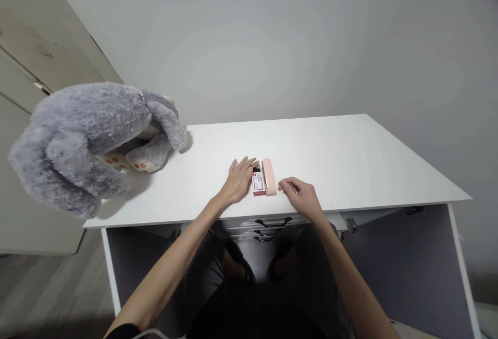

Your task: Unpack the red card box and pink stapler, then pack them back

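Observation:
My left hand point(240, 178) lies flat on the white tabletop, fingers spread, at the left side of a small red and white box point(258, 183). A small dark item point(256, 169) shows at the far end of that box, partly under my fingertips; I cannot make out its kind. Right beside the box lies a long pink case point(268, 177) with rounded ends. My right hand point(299, 193) rests just right of the case, apart from it. Its fingers are curled with the tips pressed together, and what they hold, if anything, is too small to tell.
A large grey plush toy point(93, 131) sits at the table's left end, bent forward. The white table point(330, 157) backs onto a grey wall. Drawers with black handles point(273, 222) are below the front edge, between open cabinet doors point(404, 261).

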{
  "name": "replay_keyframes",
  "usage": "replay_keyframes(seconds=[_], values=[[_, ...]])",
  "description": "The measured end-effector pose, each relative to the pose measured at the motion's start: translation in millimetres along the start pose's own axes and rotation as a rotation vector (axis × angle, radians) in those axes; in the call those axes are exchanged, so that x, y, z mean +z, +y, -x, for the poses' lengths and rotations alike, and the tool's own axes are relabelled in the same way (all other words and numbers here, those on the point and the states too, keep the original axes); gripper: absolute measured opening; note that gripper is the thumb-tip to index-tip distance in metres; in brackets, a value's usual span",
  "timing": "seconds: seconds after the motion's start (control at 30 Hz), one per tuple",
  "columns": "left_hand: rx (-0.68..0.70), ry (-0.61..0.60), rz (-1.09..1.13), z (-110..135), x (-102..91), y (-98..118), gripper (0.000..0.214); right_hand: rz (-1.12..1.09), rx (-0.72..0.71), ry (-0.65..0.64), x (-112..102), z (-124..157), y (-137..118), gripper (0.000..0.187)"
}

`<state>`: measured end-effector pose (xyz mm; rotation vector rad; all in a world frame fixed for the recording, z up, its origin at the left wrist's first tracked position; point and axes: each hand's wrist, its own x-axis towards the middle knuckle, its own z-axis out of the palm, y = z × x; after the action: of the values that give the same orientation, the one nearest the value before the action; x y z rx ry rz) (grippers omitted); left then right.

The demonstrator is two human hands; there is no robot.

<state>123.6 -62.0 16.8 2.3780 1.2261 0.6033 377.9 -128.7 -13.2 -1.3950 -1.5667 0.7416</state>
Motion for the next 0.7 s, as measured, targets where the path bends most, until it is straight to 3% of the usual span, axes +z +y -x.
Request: replay_keyframes(seconds=[0.13, 0.23, 0.37, 0.43, 0.5, 0.6, 0.67, 0.7], values=[[0.010, -0.035, 0.023, 1, -0.8, -1, 0.067, -0.001, 0.002, 0.003, 0, 0, -1, 0.037], [-0.031, 0.017, 0.080, 3, 0.3, -8, 0.066, 0.000, 0.007, 0.005, 0, 1, -1, 0.037], [-0.124, 0.169, 0.066, 12, -5.5, -36, 0.062, -0.013, 0.010, 0.004, -1, 0, 1, 0.037], [-0.127, 0.191, -0.035, 21, -16.3, -59, 0.062, -0.054, 0.011, 0.027, 0, -1, 2, 0.037], [-0.126, 0.176, -0.175, 32, -32.3, -83, 0.062, -0.101, 0.016, 0.122, 2, 0, -1, 0.036], [-0.194, 0.141, -0.359, 49, -58.1, -116, 0.063, -0.085, -0.029, 0.387, 9, 7, -18, 0.030], [-0.290, 0.133, -0.440, 58, -70.3, -130, 0.061, -0.035, -0.150, 0.496, 17, 17, -37, 0.023], [-0.325, 0.137, -0.466, 60, -73.9, -135, 0.061, -0.023, -0.233, 0.492, 23, 22, -48, 0.021]])
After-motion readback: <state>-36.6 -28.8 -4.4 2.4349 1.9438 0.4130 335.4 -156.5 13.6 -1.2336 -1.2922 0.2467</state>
